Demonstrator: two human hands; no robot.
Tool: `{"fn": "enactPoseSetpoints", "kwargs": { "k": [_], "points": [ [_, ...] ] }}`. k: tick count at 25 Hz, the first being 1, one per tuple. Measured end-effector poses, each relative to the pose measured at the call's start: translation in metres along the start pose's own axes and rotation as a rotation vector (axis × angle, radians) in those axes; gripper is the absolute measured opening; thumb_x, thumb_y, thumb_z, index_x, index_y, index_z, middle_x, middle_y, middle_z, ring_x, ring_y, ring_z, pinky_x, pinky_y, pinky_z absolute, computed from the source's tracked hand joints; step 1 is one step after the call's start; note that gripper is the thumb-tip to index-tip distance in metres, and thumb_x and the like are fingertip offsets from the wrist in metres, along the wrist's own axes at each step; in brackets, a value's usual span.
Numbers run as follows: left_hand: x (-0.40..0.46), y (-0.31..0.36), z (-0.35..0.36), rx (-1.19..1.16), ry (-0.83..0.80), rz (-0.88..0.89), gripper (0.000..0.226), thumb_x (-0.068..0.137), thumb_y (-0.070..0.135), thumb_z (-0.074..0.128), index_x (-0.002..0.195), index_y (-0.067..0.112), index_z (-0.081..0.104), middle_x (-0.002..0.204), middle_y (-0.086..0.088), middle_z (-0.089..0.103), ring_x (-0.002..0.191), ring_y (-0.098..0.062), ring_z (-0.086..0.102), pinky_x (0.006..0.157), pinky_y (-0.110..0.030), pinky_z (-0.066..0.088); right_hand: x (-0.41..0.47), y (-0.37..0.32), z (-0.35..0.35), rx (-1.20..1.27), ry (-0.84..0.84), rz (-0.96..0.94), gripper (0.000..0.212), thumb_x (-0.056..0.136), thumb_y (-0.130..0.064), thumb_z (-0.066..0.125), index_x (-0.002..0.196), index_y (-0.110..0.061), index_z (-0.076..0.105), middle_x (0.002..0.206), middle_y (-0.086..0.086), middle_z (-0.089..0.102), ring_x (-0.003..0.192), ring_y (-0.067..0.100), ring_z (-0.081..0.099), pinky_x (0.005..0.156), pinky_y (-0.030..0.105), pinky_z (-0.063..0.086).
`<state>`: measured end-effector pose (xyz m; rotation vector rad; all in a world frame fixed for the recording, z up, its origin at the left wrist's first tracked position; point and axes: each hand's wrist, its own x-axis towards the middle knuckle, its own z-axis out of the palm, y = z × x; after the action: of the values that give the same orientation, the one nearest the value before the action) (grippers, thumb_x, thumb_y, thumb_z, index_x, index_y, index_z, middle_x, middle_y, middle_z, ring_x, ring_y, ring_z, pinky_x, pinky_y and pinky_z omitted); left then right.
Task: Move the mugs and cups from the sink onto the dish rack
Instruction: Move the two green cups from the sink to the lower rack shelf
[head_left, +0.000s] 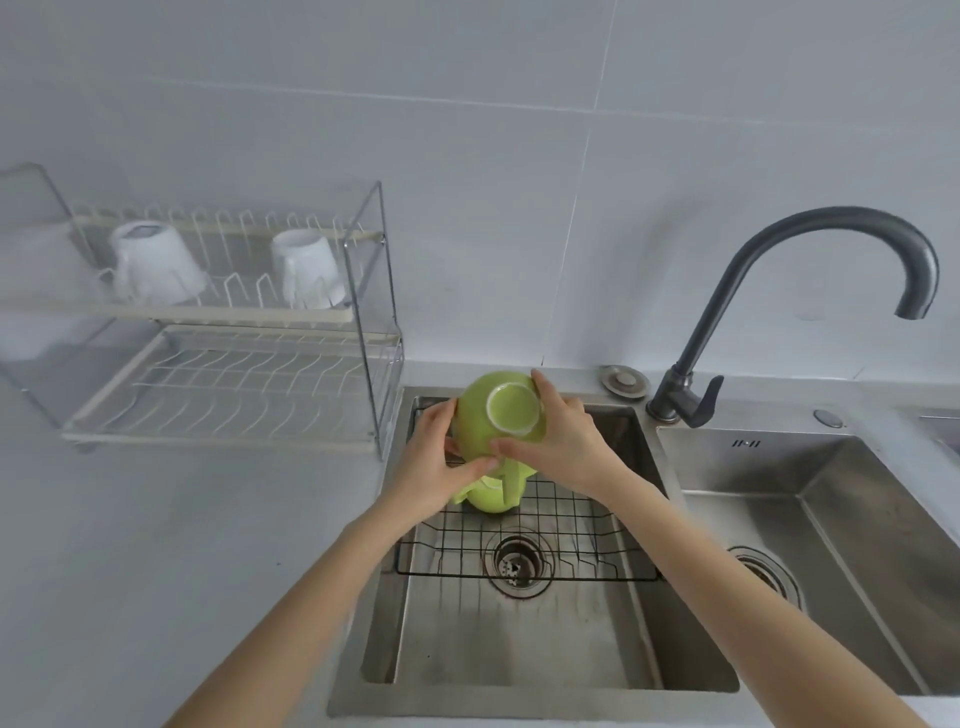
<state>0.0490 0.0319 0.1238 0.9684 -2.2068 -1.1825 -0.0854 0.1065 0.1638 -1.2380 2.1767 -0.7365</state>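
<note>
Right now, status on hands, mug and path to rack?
Both hands, left and right, on green mug, upturned over sink. Two white mugs racked on dish rack. Path clear.

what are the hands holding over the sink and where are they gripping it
Both hands hold one upturned green mug: left hand on its left side, right hand on the right side by the base.

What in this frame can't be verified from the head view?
- Green mug mouth and inside: turned away, base faces the camera.
- Second green mug: mostly hidden behind the left hand and held mug.
- Two white cups on the dish rack: blurred; handles unclear.
</note>
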Motion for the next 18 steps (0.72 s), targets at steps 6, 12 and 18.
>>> {"fn": "enactPoseSetpoints", "kwargs": {
  "k": [6, 12, 18],
  "points": [
    [-0.026, -0.032, -0.055, 0.023, 0.014, -0.042, 0.08, 0.076, 0.025, 0.071, 0.141, 0.017, 0.025, 0.135, -0.004, 0.036, 0.092, -0.011, 0.051, 0.069, -0.013, 0.039, -0.004, -0.046, 0.047, -0.015, -0.049, 0.002, 0.098, 0.076, -0.042, 0.069, 0.147, -0.028, 0.003, 0.141, 0.02, 0.028, 0.133, 0.037, 0.027, 0.109, 0.043, 0.029],
    [-0.044, -0.074, -0.106, 0.015, 0.027, -0.082, 0.082, 0.076, 0.023, 0.071, 0.142, 0.019, 0.023, 0.138, -0.003, 0.037, 0.094, -0.013, 0.052, 0.077, -0.02, 0.036, -0.001, -0.09, 0.098, -0.016, -0.093, 0.009, 0.096, 0.077, -0.042, 0.068, 0.147, -0.03, 0.004, 0.141, 0.02, 0.028, 0.133, 0.037, 0.026, 0.107, 0.045, 0.031],
    [-0.047, -0.113, -0.153, 0.034, 0.021, -0.102, 0.08, 0.075, 0.024, 0.071, 0.141, 0.019, 0.026, 0.137, -0.002, 0.039, 0.093, -0.014, 0.055, 0.075, -0.02, 0.038, 0.015, -0.126, 0.144, -0.013, -0.12, 0.005, 0.096, 0.076, -0.044, 0.068, 0.147, -0.03, 0.005, 0.142, 0.019, 0.028, 0.134, 0.036, 0.026, 0.109, 0.045, 0.031]
  ]
}}
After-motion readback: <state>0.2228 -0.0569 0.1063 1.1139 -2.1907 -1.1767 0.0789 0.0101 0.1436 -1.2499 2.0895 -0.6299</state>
